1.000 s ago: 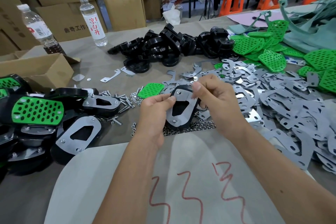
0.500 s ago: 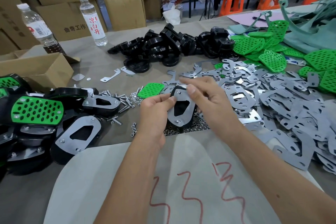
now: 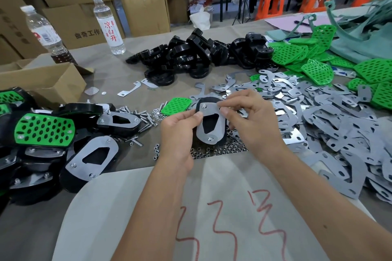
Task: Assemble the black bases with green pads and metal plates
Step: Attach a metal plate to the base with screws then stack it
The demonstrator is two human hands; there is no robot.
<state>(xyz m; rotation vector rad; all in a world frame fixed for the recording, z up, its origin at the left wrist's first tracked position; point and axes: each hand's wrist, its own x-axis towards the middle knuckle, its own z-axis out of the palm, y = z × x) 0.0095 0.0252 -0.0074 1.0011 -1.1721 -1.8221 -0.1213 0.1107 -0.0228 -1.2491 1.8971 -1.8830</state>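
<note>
Our left hand (image 3: 178, 133) grips the black oval base (image 3: 220, 141); our right hand (image 3: 252, 118) pinches the grey cut-out metal plate (image 3: 210, 122) at one o'clock, where a slip could misalign its screw holes

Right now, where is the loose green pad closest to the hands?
In the head view, the green pad lies flat on the table just left of centre, beyond the left hand, beside the scattered screws.

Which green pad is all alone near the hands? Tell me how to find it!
Start at the big pile of black bases in the table's middle and come toward the hands. Just beyond the left hand lies one loose green pad beside the scattered screws. It isn't piled with the others.
</note>
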